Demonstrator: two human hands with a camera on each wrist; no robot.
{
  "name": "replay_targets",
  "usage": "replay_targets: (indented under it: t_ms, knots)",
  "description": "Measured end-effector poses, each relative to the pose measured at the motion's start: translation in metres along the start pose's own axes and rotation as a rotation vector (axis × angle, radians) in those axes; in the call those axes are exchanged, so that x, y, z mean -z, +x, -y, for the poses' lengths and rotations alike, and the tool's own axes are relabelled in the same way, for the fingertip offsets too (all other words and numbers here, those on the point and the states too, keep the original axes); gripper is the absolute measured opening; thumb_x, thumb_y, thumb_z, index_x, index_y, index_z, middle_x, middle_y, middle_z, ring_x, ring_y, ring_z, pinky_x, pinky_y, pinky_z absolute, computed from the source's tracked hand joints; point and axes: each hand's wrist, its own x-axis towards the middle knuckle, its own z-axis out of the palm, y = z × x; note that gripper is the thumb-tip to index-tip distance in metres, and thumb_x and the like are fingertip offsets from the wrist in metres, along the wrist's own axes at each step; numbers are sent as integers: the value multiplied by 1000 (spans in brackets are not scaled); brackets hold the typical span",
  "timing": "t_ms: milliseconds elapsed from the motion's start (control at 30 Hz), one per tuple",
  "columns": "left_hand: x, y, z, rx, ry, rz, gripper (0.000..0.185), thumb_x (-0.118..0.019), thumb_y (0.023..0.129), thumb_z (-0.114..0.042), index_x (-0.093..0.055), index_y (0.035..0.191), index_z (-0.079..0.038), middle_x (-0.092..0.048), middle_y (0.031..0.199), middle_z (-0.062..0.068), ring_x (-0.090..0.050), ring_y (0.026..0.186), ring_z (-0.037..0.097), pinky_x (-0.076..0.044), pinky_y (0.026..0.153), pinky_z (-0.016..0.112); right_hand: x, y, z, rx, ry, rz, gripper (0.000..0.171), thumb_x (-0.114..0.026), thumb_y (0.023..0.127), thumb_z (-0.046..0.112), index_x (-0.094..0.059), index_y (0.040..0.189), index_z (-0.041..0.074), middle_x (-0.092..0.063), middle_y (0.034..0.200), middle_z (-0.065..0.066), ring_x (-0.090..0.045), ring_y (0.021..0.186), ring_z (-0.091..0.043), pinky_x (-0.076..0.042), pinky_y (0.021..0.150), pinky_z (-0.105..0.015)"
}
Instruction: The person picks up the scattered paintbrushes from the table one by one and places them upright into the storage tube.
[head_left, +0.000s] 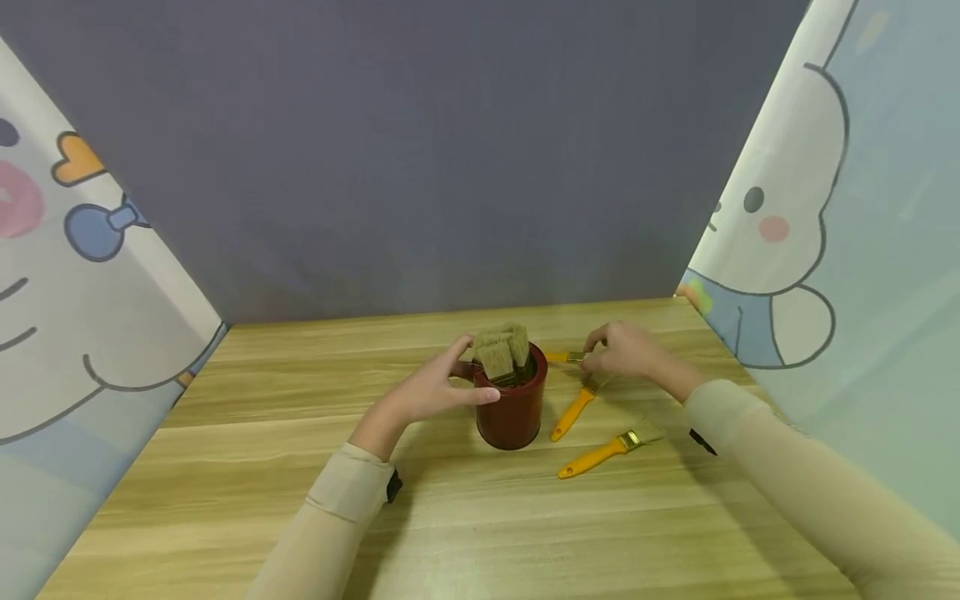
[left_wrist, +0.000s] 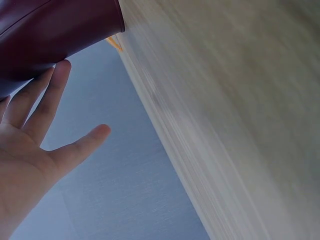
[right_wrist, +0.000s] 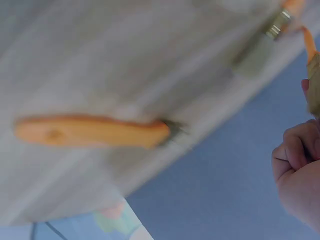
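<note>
Left fingers: we see the left hand (head_left: 435,390) with fingers straight and spread, laid against the side of the dark red cup (head_left: 513,408); in the left wrist view the fingertips (left_wrist: 60,70) touch the cup wall (left_wrist: 55,30) while the thumb stands apart from it.
Right fingers: our right hand (head_left: 626,354) has its fingers curled down over the metal band of a yellow-handled brush (head_left: 564,357); the right wrist view shows them folded (right_wrist: 297,150), but we cannot tell for certain that they pinch it.
Brush at the fingers: it lies flat on the table, handle pointing towards the cup, just behind and right of it.
Cup: upright near the table's middle, with several brushes (head_left: 501,354) standing in it, bristles up.
Other brushes: a second brush (head_left: 573,410) lies just right of the cup, below the right hand; a third brush (head_left: 600,454) lies nearer us.
Surface: a wooden table (head_left: 262,492).
Surround: a grey back wall and cartoon-printed curtains on both sides.
</note>
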Motion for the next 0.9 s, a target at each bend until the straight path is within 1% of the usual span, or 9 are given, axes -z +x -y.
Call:
replay_targets:
  t_ms: [67, 167, 233, 300, 367, 500, 600, 733, 900]
  knots:
    - [-1, -1, 2, 5, 2, -2, 116, -82, 84, -68, -16, 172, -31, -66, 145, 5, -54, 147, 32, -38, 123, 63, 10, -3, 6, 2, -10, -41, 30, -80, 92, 39, -81, 110, 16, -72, 134, -22, -70, 106, -36, -58, 83, -48]
    - [-2, -2, 3, 10, -1, 1, 116, -82, 84, -68, -15, 172, -31, -66, 146, 5, -53, 148, 32, -38, 123, 63, 30, -8, 19, 15, 19, -110, 33, -81, 91, 39, -81, 113, 14, -66, 137, -25, -66, 109, -39, -55, 83, -48]
    - [-1, -1, 3, 5, -3, 4, 116, -82, 85, -68, -16, 172, -29, -66, 146, 6, -51, 149, 32, -37, 123, 63, 47, -13, 30, 28, 60, -162, 32, -82, 91, 37, -80, 111, 13, -65, 120, -21, -60, 94, -32, -48, 74, -39]
    - [-1, -1, 3, -3, -1, 3, 116, -82, 85, -67, -16, 172, -28, -67, 146, 6, -51, 150, 32, -37, 124, 62, 65, -20, 43, 46, 119, -226, 28, -82, 91, 35, -77, 100, 9, -55, 98, -15, -48, 80, -25, -38, 68, -34]
    - [0, 0, 2, -9, 2, -2, 116, -82, 85, -67, -16, 172, -26, -67, 145, 6, -51, 150, 32, -36, 124, 62, 82, -27, 56, 71, 179, -294, 28, -83, 92, 34, -70, 88, 10, -49, 90, -9, -44, 77, -20, -34, 67, -32]
    - [1, 0, 2, -13, -6, -2, 116, -82, 85, -67, -17, 172, -25, -68, 145, 7, -52, 149, 32, -36, 124, 63, 109, -43, 83, 156, 308, -401, 54, -86, 91, 26, -39, 73, 7, -30, 79, -1, -31, 69, -18, -28, 67, -32]
    - [1, 1, 4, -2, -12, 0, 116, -82, 85, -67, -16, 172, -27, -67, 146, 6, -51, 150, 32, -36, 124, 63, 124, -55, 103, 222, 366, -418, 46, -86, 91, 22, -45, 74, 6, -31, 79, -1, -31, 65, -17, -30, 63, -31]
    - [2, 1, 4, 14, -12, -5, 117, -82, 84, -69, -15, 172, -30, -64, 150, 7, -48, 152, 33, -35, 125, 64, 135, -65, 124, 289, 412, -382, 15, -85, 92, 17, -72, 88, 11, -45, 82, 0, -41, 60, -15, -37, 58, -28]
    - [2, 1, 2, 15, -9, -5, 117, -82, 83, -69, -15, 172, -31, -64, 149, 7, -49, 152, 33, -35, 125, 63, 130, -69, 139, 321, 330, -315, 10, -87, 90, 20, -78, 93, 19, -46, 81, -2, -41, 63, -16, -37, 61, -28]
